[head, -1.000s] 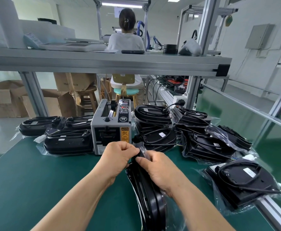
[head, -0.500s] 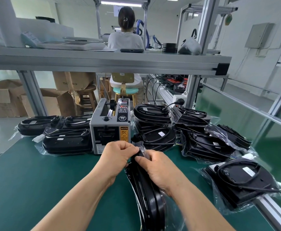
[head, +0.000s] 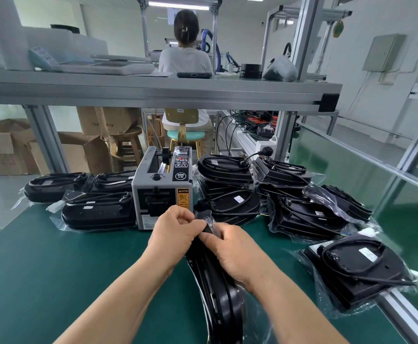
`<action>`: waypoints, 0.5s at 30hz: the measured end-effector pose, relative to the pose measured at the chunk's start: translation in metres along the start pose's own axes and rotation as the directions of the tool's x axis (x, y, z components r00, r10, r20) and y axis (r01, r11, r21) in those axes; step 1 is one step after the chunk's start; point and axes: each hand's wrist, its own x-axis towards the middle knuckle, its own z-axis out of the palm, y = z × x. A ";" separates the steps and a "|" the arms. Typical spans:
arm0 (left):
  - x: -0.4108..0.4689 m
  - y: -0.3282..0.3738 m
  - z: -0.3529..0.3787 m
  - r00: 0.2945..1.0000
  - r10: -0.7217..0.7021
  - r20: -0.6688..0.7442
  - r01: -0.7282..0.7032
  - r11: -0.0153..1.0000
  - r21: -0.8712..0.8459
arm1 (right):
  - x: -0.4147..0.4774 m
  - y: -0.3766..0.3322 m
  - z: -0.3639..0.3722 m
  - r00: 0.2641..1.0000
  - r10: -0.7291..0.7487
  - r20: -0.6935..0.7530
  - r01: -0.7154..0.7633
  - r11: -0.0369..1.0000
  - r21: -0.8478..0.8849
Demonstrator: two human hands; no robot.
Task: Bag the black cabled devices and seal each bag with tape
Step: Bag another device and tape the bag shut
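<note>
The device [head: 219,294] stands on its edge on the table [head: 54,269], near and centre, just in front of the dispenser [head: 163,192], inside a clear bag [head: 255,326]. The left hand [head: 175,229] and right hand [head: 232,254] both hold its far top end. The left fingers [head: 185,216] are curled over the bag's gathered mouth, and the right thumb and forefinger pinch the same flap. Whether a strip of tape is between them I cannot tell.

Risks, as I judge them:
- The device is held only at the top and rests on a thin edge, so it may tip or slide sideways if either pinch loosens.
- The slick film may spring open before tape goes on.
- The fold may bunch, so the tape grips creases and not flat film.
- A cable end near the mouth could poke out and get taped over.
- Freeing one hand to reach the dispenser would leave a single pinch to hold both fold and device.
- The near right device [head: 356,266] lies at the table's edge, partly over the rail [head: 401,316], and an elbow could nudge it off.

Counts:
- two hands
- one device in hand
- one dispenser
- three bagged devices [head: 98,212] left of the dispenser
- at least six devices right of it, stacked and overlapping, so the exact number is unsure
- one person [head: 185,58] seated far off, back turned
</note>
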 end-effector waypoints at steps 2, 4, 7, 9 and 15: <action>0.001 0.000 0.002 0.999 -0.035 0.016 0.037 0.997 -0.069 | -0.002 -0.003 0.001 1.000 0.003 0.011 -0.003 1.000 0.005; 0.002 0.001 0.004 0.994 -0.099 0.050 0.104 0.987 -0.126 | -0.002 -0.005 0.002 1.000 0.020 0.012 -0.020 1.000 0.010; 0.005 0.001 0.007 0.978 -0.181 0.105 0.200 0.955 -0.220 | -0.002 -0.004 0.001 0.999 0.040 0.012 -0.041 0.998 0.055; 0.004 0.001 0.008 0.974 -0.185 0.127 0.212 0.945 -0.248 | -0.002 -0.003 0.000 0.999 0.044 0.015 -0.045 0.996 0.071; 0.002 0.004 -0.007 0.942 -0.167 0.290 0.258 0.915 -0.310 | 0.000 0.001 0.000 0.999 0.042 0.007 -0.042 0.995 0.086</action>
